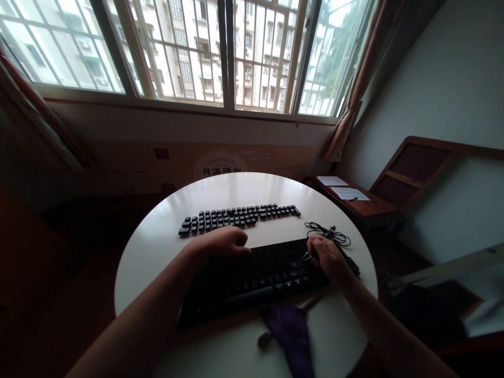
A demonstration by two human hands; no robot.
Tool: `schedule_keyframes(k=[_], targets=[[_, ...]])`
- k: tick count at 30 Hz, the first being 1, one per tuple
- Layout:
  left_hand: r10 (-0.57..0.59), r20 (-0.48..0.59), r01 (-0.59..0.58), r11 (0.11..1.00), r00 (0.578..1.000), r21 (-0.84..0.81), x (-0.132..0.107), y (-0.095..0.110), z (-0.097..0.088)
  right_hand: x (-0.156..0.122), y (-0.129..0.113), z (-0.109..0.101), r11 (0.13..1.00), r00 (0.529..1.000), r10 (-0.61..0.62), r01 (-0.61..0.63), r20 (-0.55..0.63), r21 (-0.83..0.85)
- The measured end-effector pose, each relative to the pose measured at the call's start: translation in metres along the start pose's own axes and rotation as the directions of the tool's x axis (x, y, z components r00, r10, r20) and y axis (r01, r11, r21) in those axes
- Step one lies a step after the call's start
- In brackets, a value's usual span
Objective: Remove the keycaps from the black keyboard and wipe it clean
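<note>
A black keyboard (260, 278) lies on the round white table (157, 252) in front of me. My left hand (222, 242) rests curled on the keyboard's far left edge, with its fingers closed. My right hand (328, 260) sits over the keyboard's right end, pinching a thin wire tool (306, 256) whose tip points down at the keys. Beyond the keyboard, several loose black keycaps (238, 216) are laid out in rows on the table.
A coiled black cable (326, 232) lies by the keyboard's far right corner. A purple cloth (293, 336) and a small dark object (264, 340) lie at the table's near edge. A low wooden shelf with papers (346, 194) stands at the right, under a barred window.
</note>
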State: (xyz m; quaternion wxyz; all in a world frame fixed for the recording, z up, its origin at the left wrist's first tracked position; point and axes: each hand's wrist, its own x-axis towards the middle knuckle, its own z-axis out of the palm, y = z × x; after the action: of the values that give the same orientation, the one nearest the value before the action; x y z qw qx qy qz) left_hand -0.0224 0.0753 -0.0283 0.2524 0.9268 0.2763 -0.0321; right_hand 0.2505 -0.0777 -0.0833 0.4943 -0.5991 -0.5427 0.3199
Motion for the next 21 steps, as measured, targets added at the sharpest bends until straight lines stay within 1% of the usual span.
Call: schedule_keyframes(k=[3,6,11,16,21], targets=[[-0.004,0.001,0.005,1.0,1.0,-0.003,0.001,-0.001,0.0,0.0,0.006,0.002,0.996,0.996,0.057,-0.051,-0.07,0.079],[-0.011,-0.003,0.011,1.0,1.0,0.004,0.001,-0.002,0.0,0.001,0.011,0.002,0.994,0.995,0.072,-0.065,-0.073,0.093],[-0.017,0.018,0.017,1.0,1.0,-0.009,0.002,-0.001,0.0,0.004,0.013,0.002,0.997,0.998,0.053,-0.051,-0.028,0.05],[-0.028,0.052,0.028,1.0,0.998,0.006,0.004,0.0,0.003,0.006,0.014,0.003,0.998,0.999,0.042,-0.043,0.028,0.051],[-0.035,0.071,0.035,0.999,0.997,0.012,0.007,-0.004,0.005,0.0,0.012,0.006,0.999,0.998,0.027,-0.028,0.053,0.031]])
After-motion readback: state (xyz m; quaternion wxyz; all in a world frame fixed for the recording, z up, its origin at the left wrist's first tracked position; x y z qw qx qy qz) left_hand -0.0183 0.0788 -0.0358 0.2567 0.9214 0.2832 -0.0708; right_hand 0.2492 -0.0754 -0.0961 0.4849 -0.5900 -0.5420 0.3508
